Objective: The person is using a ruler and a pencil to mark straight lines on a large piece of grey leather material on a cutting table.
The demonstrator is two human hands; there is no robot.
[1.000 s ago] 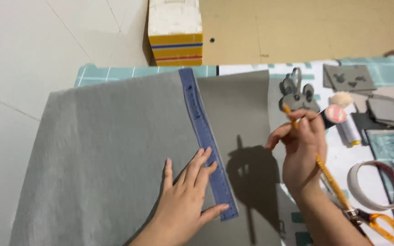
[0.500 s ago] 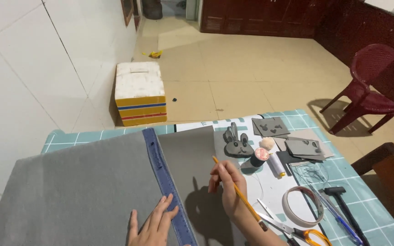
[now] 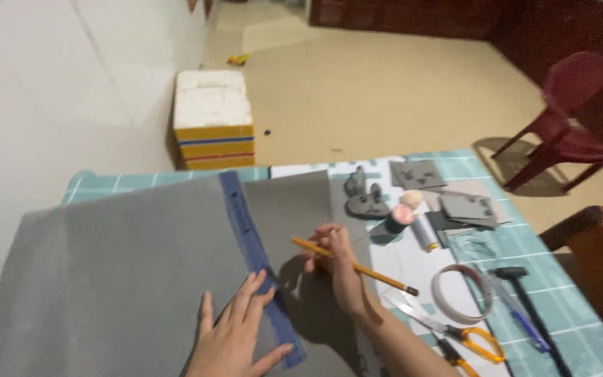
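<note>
Marking step: left hand point(image 3: 235, 335) flat on blue ruler point(image 3: 258, 262), right hand point(image 3: 333, 269) grip pinching yellow pencil point(image 3: 354, 265) beside it over grey sheet point(image 3: 127, 279); next needs a steady ruler.

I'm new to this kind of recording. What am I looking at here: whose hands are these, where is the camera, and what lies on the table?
There is no machine: a person works with bare hands, filmed by one camera worn on the head, looking down. The left hand presses flat on a blue ruler lying across a large grey sheet. The right hand holds a yellow pencil over the sheet. To the right on the checked table lie a tape roll, orange-handled scissors, thread spools and small grey cut pieces.
</note>
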